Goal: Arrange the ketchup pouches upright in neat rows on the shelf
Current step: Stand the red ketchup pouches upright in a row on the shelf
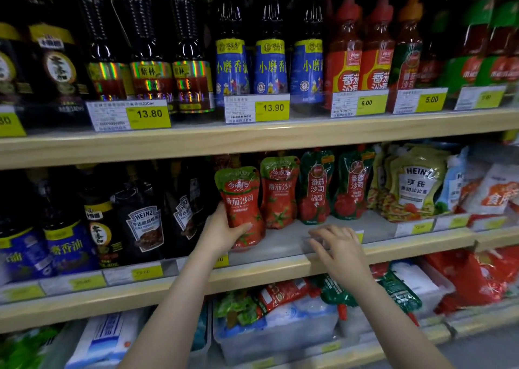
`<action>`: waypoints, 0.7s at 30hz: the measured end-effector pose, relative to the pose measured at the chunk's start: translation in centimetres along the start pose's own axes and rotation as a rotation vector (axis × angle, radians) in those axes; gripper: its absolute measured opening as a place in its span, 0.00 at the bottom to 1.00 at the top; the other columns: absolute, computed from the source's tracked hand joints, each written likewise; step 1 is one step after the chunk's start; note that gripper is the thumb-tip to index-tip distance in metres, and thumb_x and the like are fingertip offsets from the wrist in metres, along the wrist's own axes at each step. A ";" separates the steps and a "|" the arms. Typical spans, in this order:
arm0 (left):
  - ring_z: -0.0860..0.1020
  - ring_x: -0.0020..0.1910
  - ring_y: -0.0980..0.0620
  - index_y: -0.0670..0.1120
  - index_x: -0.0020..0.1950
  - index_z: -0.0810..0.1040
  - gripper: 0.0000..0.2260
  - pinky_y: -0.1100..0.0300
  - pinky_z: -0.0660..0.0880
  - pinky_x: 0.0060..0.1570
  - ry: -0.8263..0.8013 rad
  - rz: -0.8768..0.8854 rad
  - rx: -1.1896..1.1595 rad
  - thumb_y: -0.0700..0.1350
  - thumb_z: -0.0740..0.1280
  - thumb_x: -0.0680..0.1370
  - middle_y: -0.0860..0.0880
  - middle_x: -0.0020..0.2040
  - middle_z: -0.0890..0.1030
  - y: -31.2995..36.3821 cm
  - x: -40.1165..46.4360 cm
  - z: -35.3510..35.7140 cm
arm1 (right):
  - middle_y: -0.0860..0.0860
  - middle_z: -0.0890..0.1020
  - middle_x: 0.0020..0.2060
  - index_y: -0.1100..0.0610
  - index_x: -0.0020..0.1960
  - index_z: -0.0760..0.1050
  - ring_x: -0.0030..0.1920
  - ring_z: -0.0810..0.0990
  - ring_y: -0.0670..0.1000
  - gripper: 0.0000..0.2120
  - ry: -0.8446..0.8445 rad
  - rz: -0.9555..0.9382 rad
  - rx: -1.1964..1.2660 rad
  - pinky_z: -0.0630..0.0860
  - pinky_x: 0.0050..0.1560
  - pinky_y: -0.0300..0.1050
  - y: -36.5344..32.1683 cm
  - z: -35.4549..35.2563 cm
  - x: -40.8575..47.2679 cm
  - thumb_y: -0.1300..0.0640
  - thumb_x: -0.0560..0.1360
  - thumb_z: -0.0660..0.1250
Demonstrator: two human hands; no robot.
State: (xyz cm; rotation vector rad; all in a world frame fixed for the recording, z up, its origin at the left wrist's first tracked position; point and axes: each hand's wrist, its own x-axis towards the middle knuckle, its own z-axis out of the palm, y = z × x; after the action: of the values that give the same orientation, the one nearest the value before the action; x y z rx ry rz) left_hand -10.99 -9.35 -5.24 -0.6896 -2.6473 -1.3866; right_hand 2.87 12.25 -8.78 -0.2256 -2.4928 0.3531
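My left hand [222, 232] grips a red ketchup pouch with a green top [241, 200], held upright at the front of the middle shelf [280, 269]. Behind it to the right another pouch of the same kind [279, 191] stands upright. Two darker green-and-red ketchup pouches [316, 187] [351, 186] stand further right. My right hand [338, 248] hovers over the shelf's front edge with fingers spread and nothing in it. More ketchup pouches [283, 293] lie loose in a clear bin on the shelf below.
Dark Heinz sauce pouches [143, 222] and bottles fill the middle shelf to the left. Pale Heinz salad dressing pouches [415, 183] crowd the right. The top shelf [252, 141] carries bottles and yellow price tags. Bare grey shelf surface [283, 242] lies in front of the standing pouches.
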 end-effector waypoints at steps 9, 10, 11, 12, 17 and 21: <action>0.76 0.55 0.36 0.39 0.66 0.60 0.32 0.44 0.76 0.48 0.272 -0.142 0.127 0.49 0.73 0.71 0.37 0.59 0.75 2.0 -0.6 3.0 | 0.49 0.79 0.44 0.53 0.52 0.78 0.48 0.73 0.53 0.09 0.074 -0.014 -0.005 0.61 0.52 0.41 1.1 0.8 -0.6 0.53 0.73 0.69; 0.76 0.56 0.36 0.39 0.66 0.60 0.31 0.44 0.76 0.49 0.270 -0.154 0.118 0.48 0.73 0.71 0.37 0.59 0.74 1.9 -0.1 2.8 | 0.49 0.79 0.44 0.53 0.53 0.78 0.48 0.73 0.53 0.10 0.071 -0.023 -0.008 0.61 0.52 0.41 1.2 0.9 -0.6 0.53 0.73 0.69; 0.76 0.57 0.36 0.39 0.66 0.60 0.31 0.44 0.75 0.50 0.266 -0.168 0.110 0.47 0.73 0.71 0.37 0.60 0.74 1.8 0.4 2.7 | 0.49 0.78 0.44 0.54 0.53 0.78 0.48 0.73 0.52 0.10 0.067 -0.029 -0.012 0.61 0.52 0.41 1.3 0.9 -0.7 0.53 0.73 0.69; 0.75 0.57 0.36 0.38 0.67 0.60 0.32 0.44 0.75 0.51 0.259 -0.183 0.103 0.47 0.73 0.72 0.37 0.60 0.74 1.7 0.9 2.6 | 0.49 0.78 0.44 0.54 0.53 0.78 0.48 0.73 0.52 0.10 0.065 -0.032 -0.015 0.61 0.53 0.41 1.3 0.9 -0.7 0.53 0.73 0.69; 0.74 0.59 0.35 0.37 0.69 0.58 0.34 0.46 0.73 0.51 0.244 -0.214 0.098 0.47 0.73 0.72 0.36 0.62 0.73 1.4 2.8 2.4 | 0.49 0.78 0.44 0.54 0.53 0.77 0.48 0.73 0.53 0.10 0.076 -0.033 -0.013 0.61 0.53 0.41 1.2 1.0 -0.6 0.53 0.72 0.70; 0.75 0.58 0.35 0.37 0.68 0.59 0.33 0.46 0.73 0.50 0.253 -0.196 0.088 0.48 0.73 0.72 0.36 0.61 0.74 1.0 3.0 2.8 | 0.49 0.78 0.44 0.53 0.53 0.77 0.48 0.73 0.52 0.11 0.073 -0.029 -0.016 0.63 0.53 0.42 1.2 1.0 -0.7 0.52 0.72 0.69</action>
State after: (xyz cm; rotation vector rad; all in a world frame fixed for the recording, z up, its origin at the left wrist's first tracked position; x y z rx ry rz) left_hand -12.91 -5.57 -5.28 -0.2317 -2.6067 -1.2918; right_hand 2.95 13.04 -10.27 -0.2047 -2.4252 0.3076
